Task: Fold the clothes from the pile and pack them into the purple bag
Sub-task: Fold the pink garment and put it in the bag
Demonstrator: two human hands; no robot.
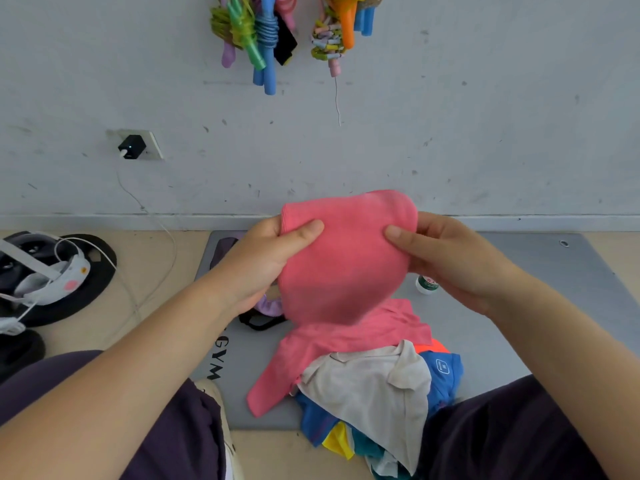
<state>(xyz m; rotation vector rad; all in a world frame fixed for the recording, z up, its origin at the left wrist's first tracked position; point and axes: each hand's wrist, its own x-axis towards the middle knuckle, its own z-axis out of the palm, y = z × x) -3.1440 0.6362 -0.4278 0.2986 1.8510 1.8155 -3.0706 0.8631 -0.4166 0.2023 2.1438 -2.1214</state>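
Hands up: pink garment (pixel 346 258) is pinched at nine o'clock by left hand (pixel 263 265), at three by right hand (pixel 450 261), above pile (pixel 367 389) on mat (pixel 519 306).

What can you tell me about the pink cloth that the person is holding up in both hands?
The pink cloth looks like soft knit fabric, folded into a rounded bundle with a ribbed hem at its upper left. It is held up above the grey mat. The left hand and right hand pinch its sides, thumbs in front.
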